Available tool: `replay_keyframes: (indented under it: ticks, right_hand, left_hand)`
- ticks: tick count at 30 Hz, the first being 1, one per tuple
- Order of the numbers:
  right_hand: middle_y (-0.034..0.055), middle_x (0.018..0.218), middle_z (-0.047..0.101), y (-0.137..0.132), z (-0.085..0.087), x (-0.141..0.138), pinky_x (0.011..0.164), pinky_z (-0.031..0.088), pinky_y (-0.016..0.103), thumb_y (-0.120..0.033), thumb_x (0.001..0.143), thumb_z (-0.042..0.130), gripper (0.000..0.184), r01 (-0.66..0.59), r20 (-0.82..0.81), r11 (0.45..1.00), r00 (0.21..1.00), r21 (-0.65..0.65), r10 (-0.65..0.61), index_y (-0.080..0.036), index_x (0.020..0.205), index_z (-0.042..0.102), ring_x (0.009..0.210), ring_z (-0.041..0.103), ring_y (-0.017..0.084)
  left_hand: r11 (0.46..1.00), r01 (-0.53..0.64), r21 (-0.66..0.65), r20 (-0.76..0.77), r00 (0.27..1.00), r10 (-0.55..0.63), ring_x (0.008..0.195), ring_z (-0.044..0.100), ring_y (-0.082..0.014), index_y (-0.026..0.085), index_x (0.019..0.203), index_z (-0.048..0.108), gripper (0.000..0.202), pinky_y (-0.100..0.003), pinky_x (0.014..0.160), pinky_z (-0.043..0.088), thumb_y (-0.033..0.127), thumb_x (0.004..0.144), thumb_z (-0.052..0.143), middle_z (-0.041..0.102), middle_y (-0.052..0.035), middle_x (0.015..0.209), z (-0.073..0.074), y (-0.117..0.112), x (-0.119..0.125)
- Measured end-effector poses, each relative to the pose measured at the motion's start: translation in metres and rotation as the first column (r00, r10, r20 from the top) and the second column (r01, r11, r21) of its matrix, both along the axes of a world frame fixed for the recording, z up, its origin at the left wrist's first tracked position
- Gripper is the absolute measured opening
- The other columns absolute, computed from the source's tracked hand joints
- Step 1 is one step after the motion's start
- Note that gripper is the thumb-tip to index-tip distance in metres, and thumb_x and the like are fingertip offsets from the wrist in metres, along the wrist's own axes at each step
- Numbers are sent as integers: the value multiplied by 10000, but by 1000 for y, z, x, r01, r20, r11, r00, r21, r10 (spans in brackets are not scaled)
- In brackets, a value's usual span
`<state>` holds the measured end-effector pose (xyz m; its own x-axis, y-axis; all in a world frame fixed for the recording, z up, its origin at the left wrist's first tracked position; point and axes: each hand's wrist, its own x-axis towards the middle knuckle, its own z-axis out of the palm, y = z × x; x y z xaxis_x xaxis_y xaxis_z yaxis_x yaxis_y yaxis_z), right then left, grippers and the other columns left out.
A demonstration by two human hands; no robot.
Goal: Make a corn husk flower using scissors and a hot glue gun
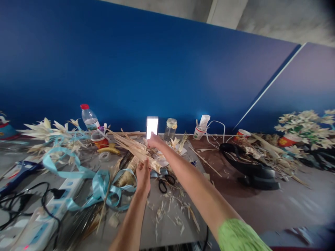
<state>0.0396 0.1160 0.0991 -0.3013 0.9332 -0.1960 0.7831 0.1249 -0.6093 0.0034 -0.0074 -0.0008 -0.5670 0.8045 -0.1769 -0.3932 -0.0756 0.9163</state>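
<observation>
My left hand (pixel 143 173) is closed around a bundle of dried corn husks (pixel 134 148), which fans out toward the upper left. My right arm reaches forward over the table, and my right hand (pixel 155 140) has a finger stretched out against the bright screen of an upright phone (pixel 152 124). Nothing shows in the right hand; its other fingers are mostly hidden. Black-handled scissors (pixel 163 183) lie between my forearms, with husk scraps around them. Left of my left hand is a tangle of light blue ribbon (pixel 101 184).
A jar (pixel 170 129), a white cup (pixel 199 132) and a red-capped bottle (pixel 89 116) stand along the blue partition (pixel 157 62). At left are a power strip (pixel 49 216), cables and a blue glue gun (pixel 24 169). A black headset-like object (pixel 248 167) and husk flowers (pixel 305 127) sit at right.
</observation>
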Motion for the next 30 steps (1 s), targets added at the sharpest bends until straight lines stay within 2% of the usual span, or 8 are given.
replay_keyframes:
  ticks: [4,6,8,11,14,21,25,30]
  right_hand:
    - [6,763,688,-30,4,16,711,450,199,-173,859,368,371,-69,-145,991,986,115,86,-170,1195,526,739,622,121]
    - [0,663,653,-51,5,28,706,442,196,-201,875,353,322,-140,-292,963,934,232,206,-153,1051,619,667,600,112]
    - [-8,588,614,-71,3,41,677,437,196,-222,877,373,308,-154,-359,952,901,265,246,-143,998,646,611,580,111]
    - [-4,587,608,-93,-5,57,661,435,197,-238,882,388,300,-90,-369,960,910,266,187,-147,950,666,604,578,115]
    - [29,737,664,-105,-19,66,711,446,206,-267,877,427,270,-35,-311,959,942,283,126,-164,916,674,731,614,135]
    - [112,1047,650,-112,-39,94,831,449,222,-226,859,473,306,33,-220,934,974,357,50,-120,1114,606,937,608,153]
    - [92,1032,666,-120,-39,109,850,437,247,-260,861,482,260,-88,19,944,996,319,86,-168,1054,629,970,612,179]
    - [143,1117,626,-132,-43,103,778,474,332,-356,823,523,313,-189,344,962,932,199,112,-167,1047,634,960,632,274]
  left_hand:
    - [1000,-22,11,12,1000,22,526,430,-101,151,740,575,367,-242,527,338,503,658,637,518,22,593,0,0,0]
    - [1000,-23,16,4,1000,23,522,427,-98,152,733,574,355,-242,529,340,494,665,639,517,24,586,1,-1,-1]
    - [999,-32,15,-7,999,32,502,409,-89,157,689,549,352,-237,524,331,496,668,643,488,38,552,1,-1,-2]
    - [998,-50,41,8,999,50,502,428,-89,158,654,524,387,-235,528,341,524,658,647,486,38,545,-1,-1,-3]
    - [996,-39,82,21,999,37,539,487,-106,145,683,555,414,-241,550,374,549,654,641,535,13,584,-4,1,-5]
    - [984,-24,175,108,994,5,584,540,-111,153,761,576,397,-241,593,415,514,634,682,570,14,624,0,4,-5]
    - [974,-75,215,200,979,32,633,560,-109,166,776,572,365,-246,642,435,462,613,711,606,3,701,7,4,-4]
    - [980,-77,181,187,981,43,627,561,-119,170,780,580,350,-254,624,437,464,626,691,604,-6,702,11,0,-3]
